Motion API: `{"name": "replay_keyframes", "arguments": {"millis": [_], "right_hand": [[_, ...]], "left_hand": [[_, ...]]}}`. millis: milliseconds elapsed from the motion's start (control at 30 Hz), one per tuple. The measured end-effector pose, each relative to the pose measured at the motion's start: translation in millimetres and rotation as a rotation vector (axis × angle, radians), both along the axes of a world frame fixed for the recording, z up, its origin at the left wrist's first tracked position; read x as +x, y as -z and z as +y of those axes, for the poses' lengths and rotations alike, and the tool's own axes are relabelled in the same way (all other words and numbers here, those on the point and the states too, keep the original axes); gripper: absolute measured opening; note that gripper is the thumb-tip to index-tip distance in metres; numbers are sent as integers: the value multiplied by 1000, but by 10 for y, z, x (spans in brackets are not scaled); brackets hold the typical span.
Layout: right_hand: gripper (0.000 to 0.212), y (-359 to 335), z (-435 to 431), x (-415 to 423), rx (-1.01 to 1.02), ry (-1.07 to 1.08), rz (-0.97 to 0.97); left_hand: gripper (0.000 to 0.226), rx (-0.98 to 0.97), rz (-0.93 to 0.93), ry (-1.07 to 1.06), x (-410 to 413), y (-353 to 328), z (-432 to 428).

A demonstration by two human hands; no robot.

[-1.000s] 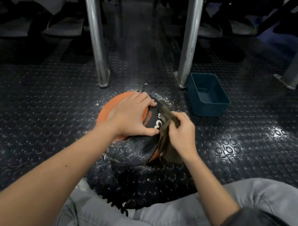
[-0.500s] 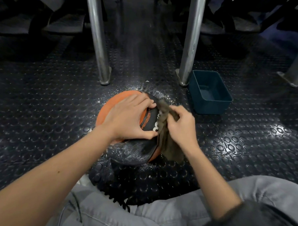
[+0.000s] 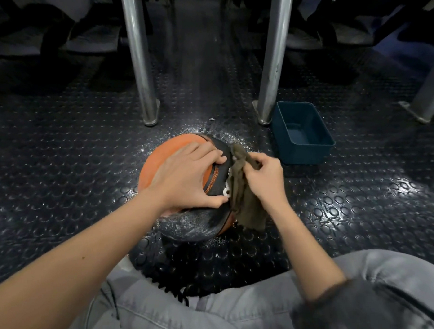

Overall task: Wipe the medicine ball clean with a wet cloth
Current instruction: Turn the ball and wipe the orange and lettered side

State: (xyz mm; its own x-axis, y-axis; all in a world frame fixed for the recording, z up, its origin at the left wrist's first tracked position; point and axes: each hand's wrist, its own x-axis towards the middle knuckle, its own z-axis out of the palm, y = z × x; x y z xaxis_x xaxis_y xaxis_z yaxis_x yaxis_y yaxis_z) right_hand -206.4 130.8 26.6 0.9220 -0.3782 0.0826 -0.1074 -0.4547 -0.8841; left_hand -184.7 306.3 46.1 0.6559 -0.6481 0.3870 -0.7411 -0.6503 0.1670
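The right hand (image 3: 264,180), just right of centre frame, has its fingers curled and pinched together on a bunched brown cloth (image 3: 248,209), which it holds against the right side of the medicine ball (image 3: 157,162); the lower end of the cloth hangs down beside the ball. The left hand (image 3: 186,178) lies spread over the top of the ball, fingers apart and fairly straight, thumb stretched along the near side, pressing it down. The ball, orange and black with pale speckles on its lower black part, sits on the dark studded floor (image 3: 63,159) in the middle of the frame. To its upper right, a little apart, stands a blue tub (image 3: 307,147). Two metal posts (image 3: 138,63) rise toward the top edge. Grey trousers (image 3: 230,312) fill the bottom of the frame
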Motion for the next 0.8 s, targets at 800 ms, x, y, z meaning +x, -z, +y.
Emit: {"name": "replay_keyframes", "arguments": {"millis": [800], "right_hand": [[26,269,352,-666,-75,156,-397]], "left_hand": [[58,-249,190,-403,-89,-18,-169]]}}
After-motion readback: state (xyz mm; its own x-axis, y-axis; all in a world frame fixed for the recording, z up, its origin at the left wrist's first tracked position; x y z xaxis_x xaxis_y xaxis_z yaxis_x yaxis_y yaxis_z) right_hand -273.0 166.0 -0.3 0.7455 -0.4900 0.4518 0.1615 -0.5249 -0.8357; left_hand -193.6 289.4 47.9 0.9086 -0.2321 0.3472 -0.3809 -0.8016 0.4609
